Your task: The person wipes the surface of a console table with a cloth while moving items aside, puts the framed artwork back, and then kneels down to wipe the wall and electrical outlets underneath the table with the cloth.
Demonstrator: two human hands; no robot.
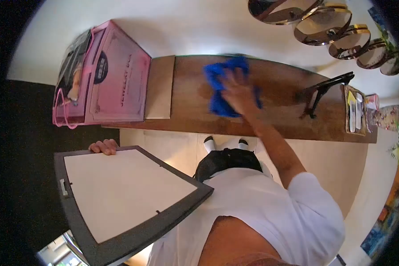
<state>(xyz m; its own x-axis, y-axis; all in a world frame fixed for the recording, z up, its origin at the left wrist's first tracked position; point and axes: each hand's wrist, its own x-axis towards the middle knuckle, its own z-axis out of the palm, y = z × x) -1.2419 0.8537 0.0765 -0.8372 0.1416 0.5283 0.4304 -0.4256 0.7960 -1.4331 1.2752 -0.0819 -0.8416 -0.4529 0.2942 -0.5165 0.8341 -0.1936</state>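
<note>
A bright blue cloth (228, 95) lies bunched on the brown wooden shelf top (190, 95). My right hand (238, 93) is on top of it, fingers over the fabric and pressing it to the wood; hand and cloth are blurred by motion. At the lower left, my left hand (104, 146) grips the edge of a dark picture frame (190, 195). Its fingers curl over the rim, and the rest of that hand is hidden behind the frame. The frame's back faces me, with a pale backing board, small tabs and a metal hanger on one side.
A pink jewelry box (122, 82) stands at the shelf's left end beside a flat tan board (161, 88). Toward the right are a black stand (317, 95), a small tray (354, 111) and a pink-labelled jar (372, 102). Round mirrored pieces (322, 24) hang on the wall.
</note>
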